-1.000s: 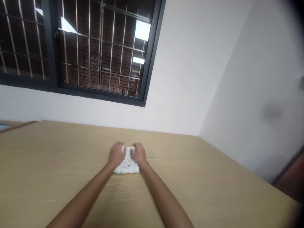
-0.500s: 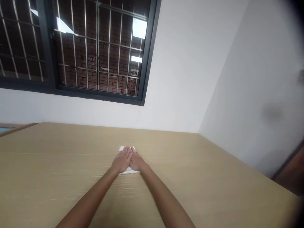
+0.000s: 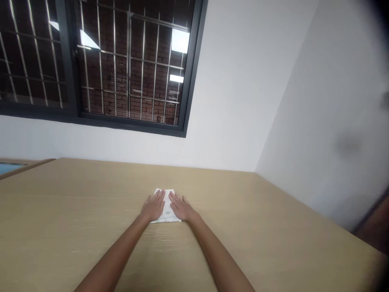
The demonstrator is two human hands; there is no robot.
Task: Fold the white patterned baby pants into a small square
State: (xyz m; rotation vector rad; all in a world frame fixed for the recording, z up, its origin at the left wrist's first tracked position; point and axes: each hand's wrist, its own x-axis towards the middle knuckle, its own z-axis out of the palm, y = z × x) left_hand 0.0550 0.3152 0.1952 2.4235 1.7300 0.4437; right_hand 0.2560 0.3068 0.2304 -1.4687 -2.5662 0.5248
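Observation:
A white cloth (image 3: 167,207), folded into a small flat piece with a faint mark near its lower part, lies on the light wood-coloured tabletop (image 3: 243,227). My left hand (image 3: 154,206) rests flat on the cloth's left side, fingers stretched out and pointing away from me. On the right side, my right hand (image 3: 180,206) lies flat too, its fingers spread and partly over the cloth's edge. Between the two hands a strip of the cloth shows. Both arms reach forward across the table.
Behind the table stands a white wall (image 3: 231,81) with a dark-framed barred window (image 3: 130,73). A grey-white side wall (image 3: 319,121) meets the table's right edge. At the far left, a wooden edge (image 3: 36,164) borders a blue surface (image 3: 10,167).
My hands, which overlapped on the cloth, have moved apart to its left and right sides. More of the cloth is uncovered between them. The camera view has shifted slightly.

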